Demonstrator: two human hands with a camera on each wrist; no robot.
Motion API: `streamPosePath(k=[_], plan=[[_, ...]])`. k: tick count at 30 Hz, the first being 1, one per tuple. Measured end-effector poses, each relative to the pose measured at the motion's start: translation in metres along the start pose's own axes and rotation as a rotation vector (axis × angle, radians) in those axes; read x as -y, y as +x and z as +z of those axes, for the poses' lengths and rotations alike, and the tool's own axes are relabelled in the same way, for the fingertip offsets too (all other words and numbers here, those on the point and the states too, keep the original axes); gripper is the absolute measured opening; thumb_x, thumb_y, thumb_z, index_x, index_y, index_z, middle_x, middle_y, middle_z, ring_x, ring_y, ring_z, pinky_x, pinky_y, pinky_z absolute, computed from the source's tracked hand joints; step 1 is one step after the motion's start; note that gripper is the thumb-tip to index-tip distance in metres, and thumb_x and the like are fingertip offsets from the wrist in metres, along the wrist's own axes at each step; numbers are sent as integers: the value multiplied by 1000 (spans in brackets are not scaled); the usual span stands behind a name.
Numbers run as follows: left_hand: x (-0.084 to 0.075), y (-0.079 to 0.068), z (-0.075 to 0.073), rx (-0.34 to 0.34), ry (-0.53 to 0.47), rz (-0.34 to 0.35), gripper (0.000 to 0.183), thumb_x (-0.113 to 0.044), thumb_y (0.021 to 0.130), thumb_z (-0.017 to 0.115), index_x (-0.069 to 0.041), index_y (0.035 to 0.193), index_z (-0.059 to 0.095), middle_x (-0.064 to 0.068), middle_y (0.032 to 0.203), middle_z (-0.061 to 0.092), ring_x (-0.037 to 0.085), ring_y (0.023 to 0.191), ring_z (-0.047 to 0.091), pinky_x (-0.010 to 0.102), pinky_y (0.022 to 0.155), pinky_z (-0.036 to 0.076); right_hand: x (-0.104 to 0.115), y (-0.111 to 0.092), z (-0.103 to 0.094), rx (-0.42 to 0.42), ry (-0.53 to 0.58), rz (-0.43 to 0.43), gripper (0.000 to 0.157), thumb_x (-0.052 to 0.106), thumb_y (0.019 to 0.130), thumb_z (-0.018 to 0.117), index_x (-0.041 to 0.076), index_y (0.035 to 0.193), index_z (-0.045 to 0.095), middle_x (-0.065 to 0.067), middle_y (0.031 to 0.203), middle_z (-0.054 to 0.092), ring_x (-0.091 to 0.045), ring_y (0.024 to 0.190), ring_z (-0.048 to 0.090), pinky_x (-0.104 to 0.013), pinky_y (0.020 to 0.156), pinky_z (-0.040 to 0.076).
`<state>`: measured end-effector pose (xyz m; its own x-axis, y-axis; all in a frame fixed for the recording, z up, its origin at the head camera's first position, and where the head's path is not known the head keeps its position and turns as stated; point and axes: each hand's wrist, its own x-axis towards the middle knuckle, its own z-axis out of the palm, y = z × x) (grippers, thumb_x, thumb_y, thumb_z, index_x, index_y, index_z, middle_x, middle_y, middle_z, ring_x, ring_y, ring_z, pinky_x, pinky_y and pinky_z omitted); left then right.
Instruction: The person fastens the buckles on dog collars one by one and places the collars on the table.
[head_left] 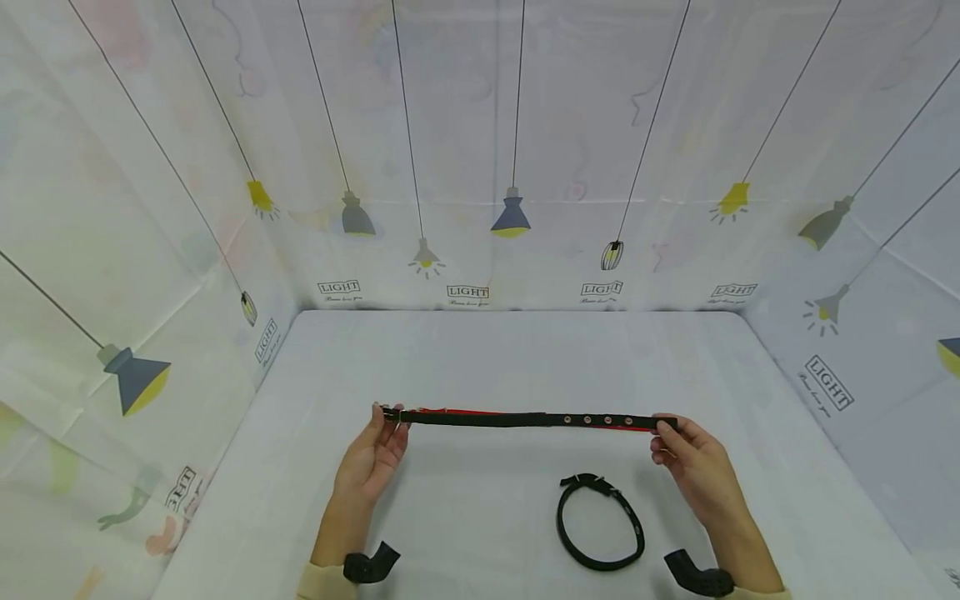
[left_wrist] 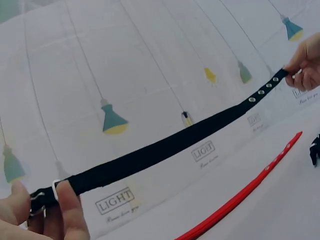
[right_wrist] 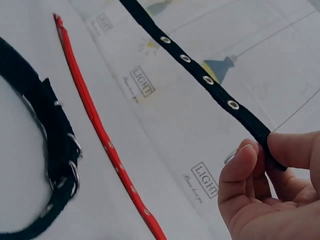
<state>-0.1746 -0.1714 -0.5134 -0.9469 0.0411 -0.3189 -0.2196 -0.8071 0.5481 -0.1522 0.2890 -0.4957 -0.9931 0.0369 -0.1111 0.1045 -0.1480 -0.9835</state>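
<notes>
A black collar [head_left: 510, 420] with metal eyelets is stretched straight between both hands. My left hand [head_left: 369, 467] pinches its buckle end, where the metal buckle and a ring show in the left wrist view. With thumb and fingers, my right hand [head_left: 703, 475] grips the plain tip beyond the eyelets. Lying flat on the table is a red collar [left_wrist: 225, 212], mostly covered by the black one in the head view. Another black collar [right_wrist: 57, 130], buckled into a loop, lies between me and the stretched one, nearer the right hand.
The white table [head_left: 480, 358] has a back edge against a pale cloth wall [head_left: 450, 108] printed with hanging lamps. Similar cloth rises on the left and right sides. Dark straps [head_left: 371, 564] sit on both wrists.
</notes>
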Motion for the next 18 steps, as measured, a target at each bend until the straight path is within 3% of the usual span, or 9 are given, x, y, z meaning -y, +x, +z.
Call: streamPosePath(k=[4, 10, 14, 18], plan=[[2, -1, 9, -82, -130, 15, 11, -23, 99, 60, -13, 102, 64, 3, 102, 71, 12, 98, 68, 22, 86, 56, 2, -1, 6, 30, 175, 23, 15, 19, 103, 56, 11, 114, 61, 3, 96, 65, -7, 85, 67, -21, 75, 56], [9, -5, 20, -160, -138, 69, 13, -23, 98, 63, -14, 107, 62, 3, 105, 67, 11, 98, 65, 21, 85, 55, 5, -2, 14, 97, 431, 46, 16, 16, 106, 48, 13, 114, 61, -1, 102, 69, -11, 95, 72, -23, 84, 57], [14, -7, 24, -207, -138, 85, 23, -26, 94, 68, -15, 113, 59, 3, 106, 65, 12, 98, 61, 20, 85, 53, 5, -3, 18, 115, 486, 38, 16, 17, 107, 45, 13, 116, 58, -1, 105, 70, -11, 98, 71, -23, 85, 57], [18, -6, 24, -211, -195, 91, 25, -26, 94, 68, -17, 116, 59, 1, 101, 65, 11, 98, 61, 21, 84, 53, 4, -3, 24, 59, 504, 44, 10, 17, 106, 49, 12, 111, 56, -1, 101, 69, -10, 93, 71, -21, 83, 56]])
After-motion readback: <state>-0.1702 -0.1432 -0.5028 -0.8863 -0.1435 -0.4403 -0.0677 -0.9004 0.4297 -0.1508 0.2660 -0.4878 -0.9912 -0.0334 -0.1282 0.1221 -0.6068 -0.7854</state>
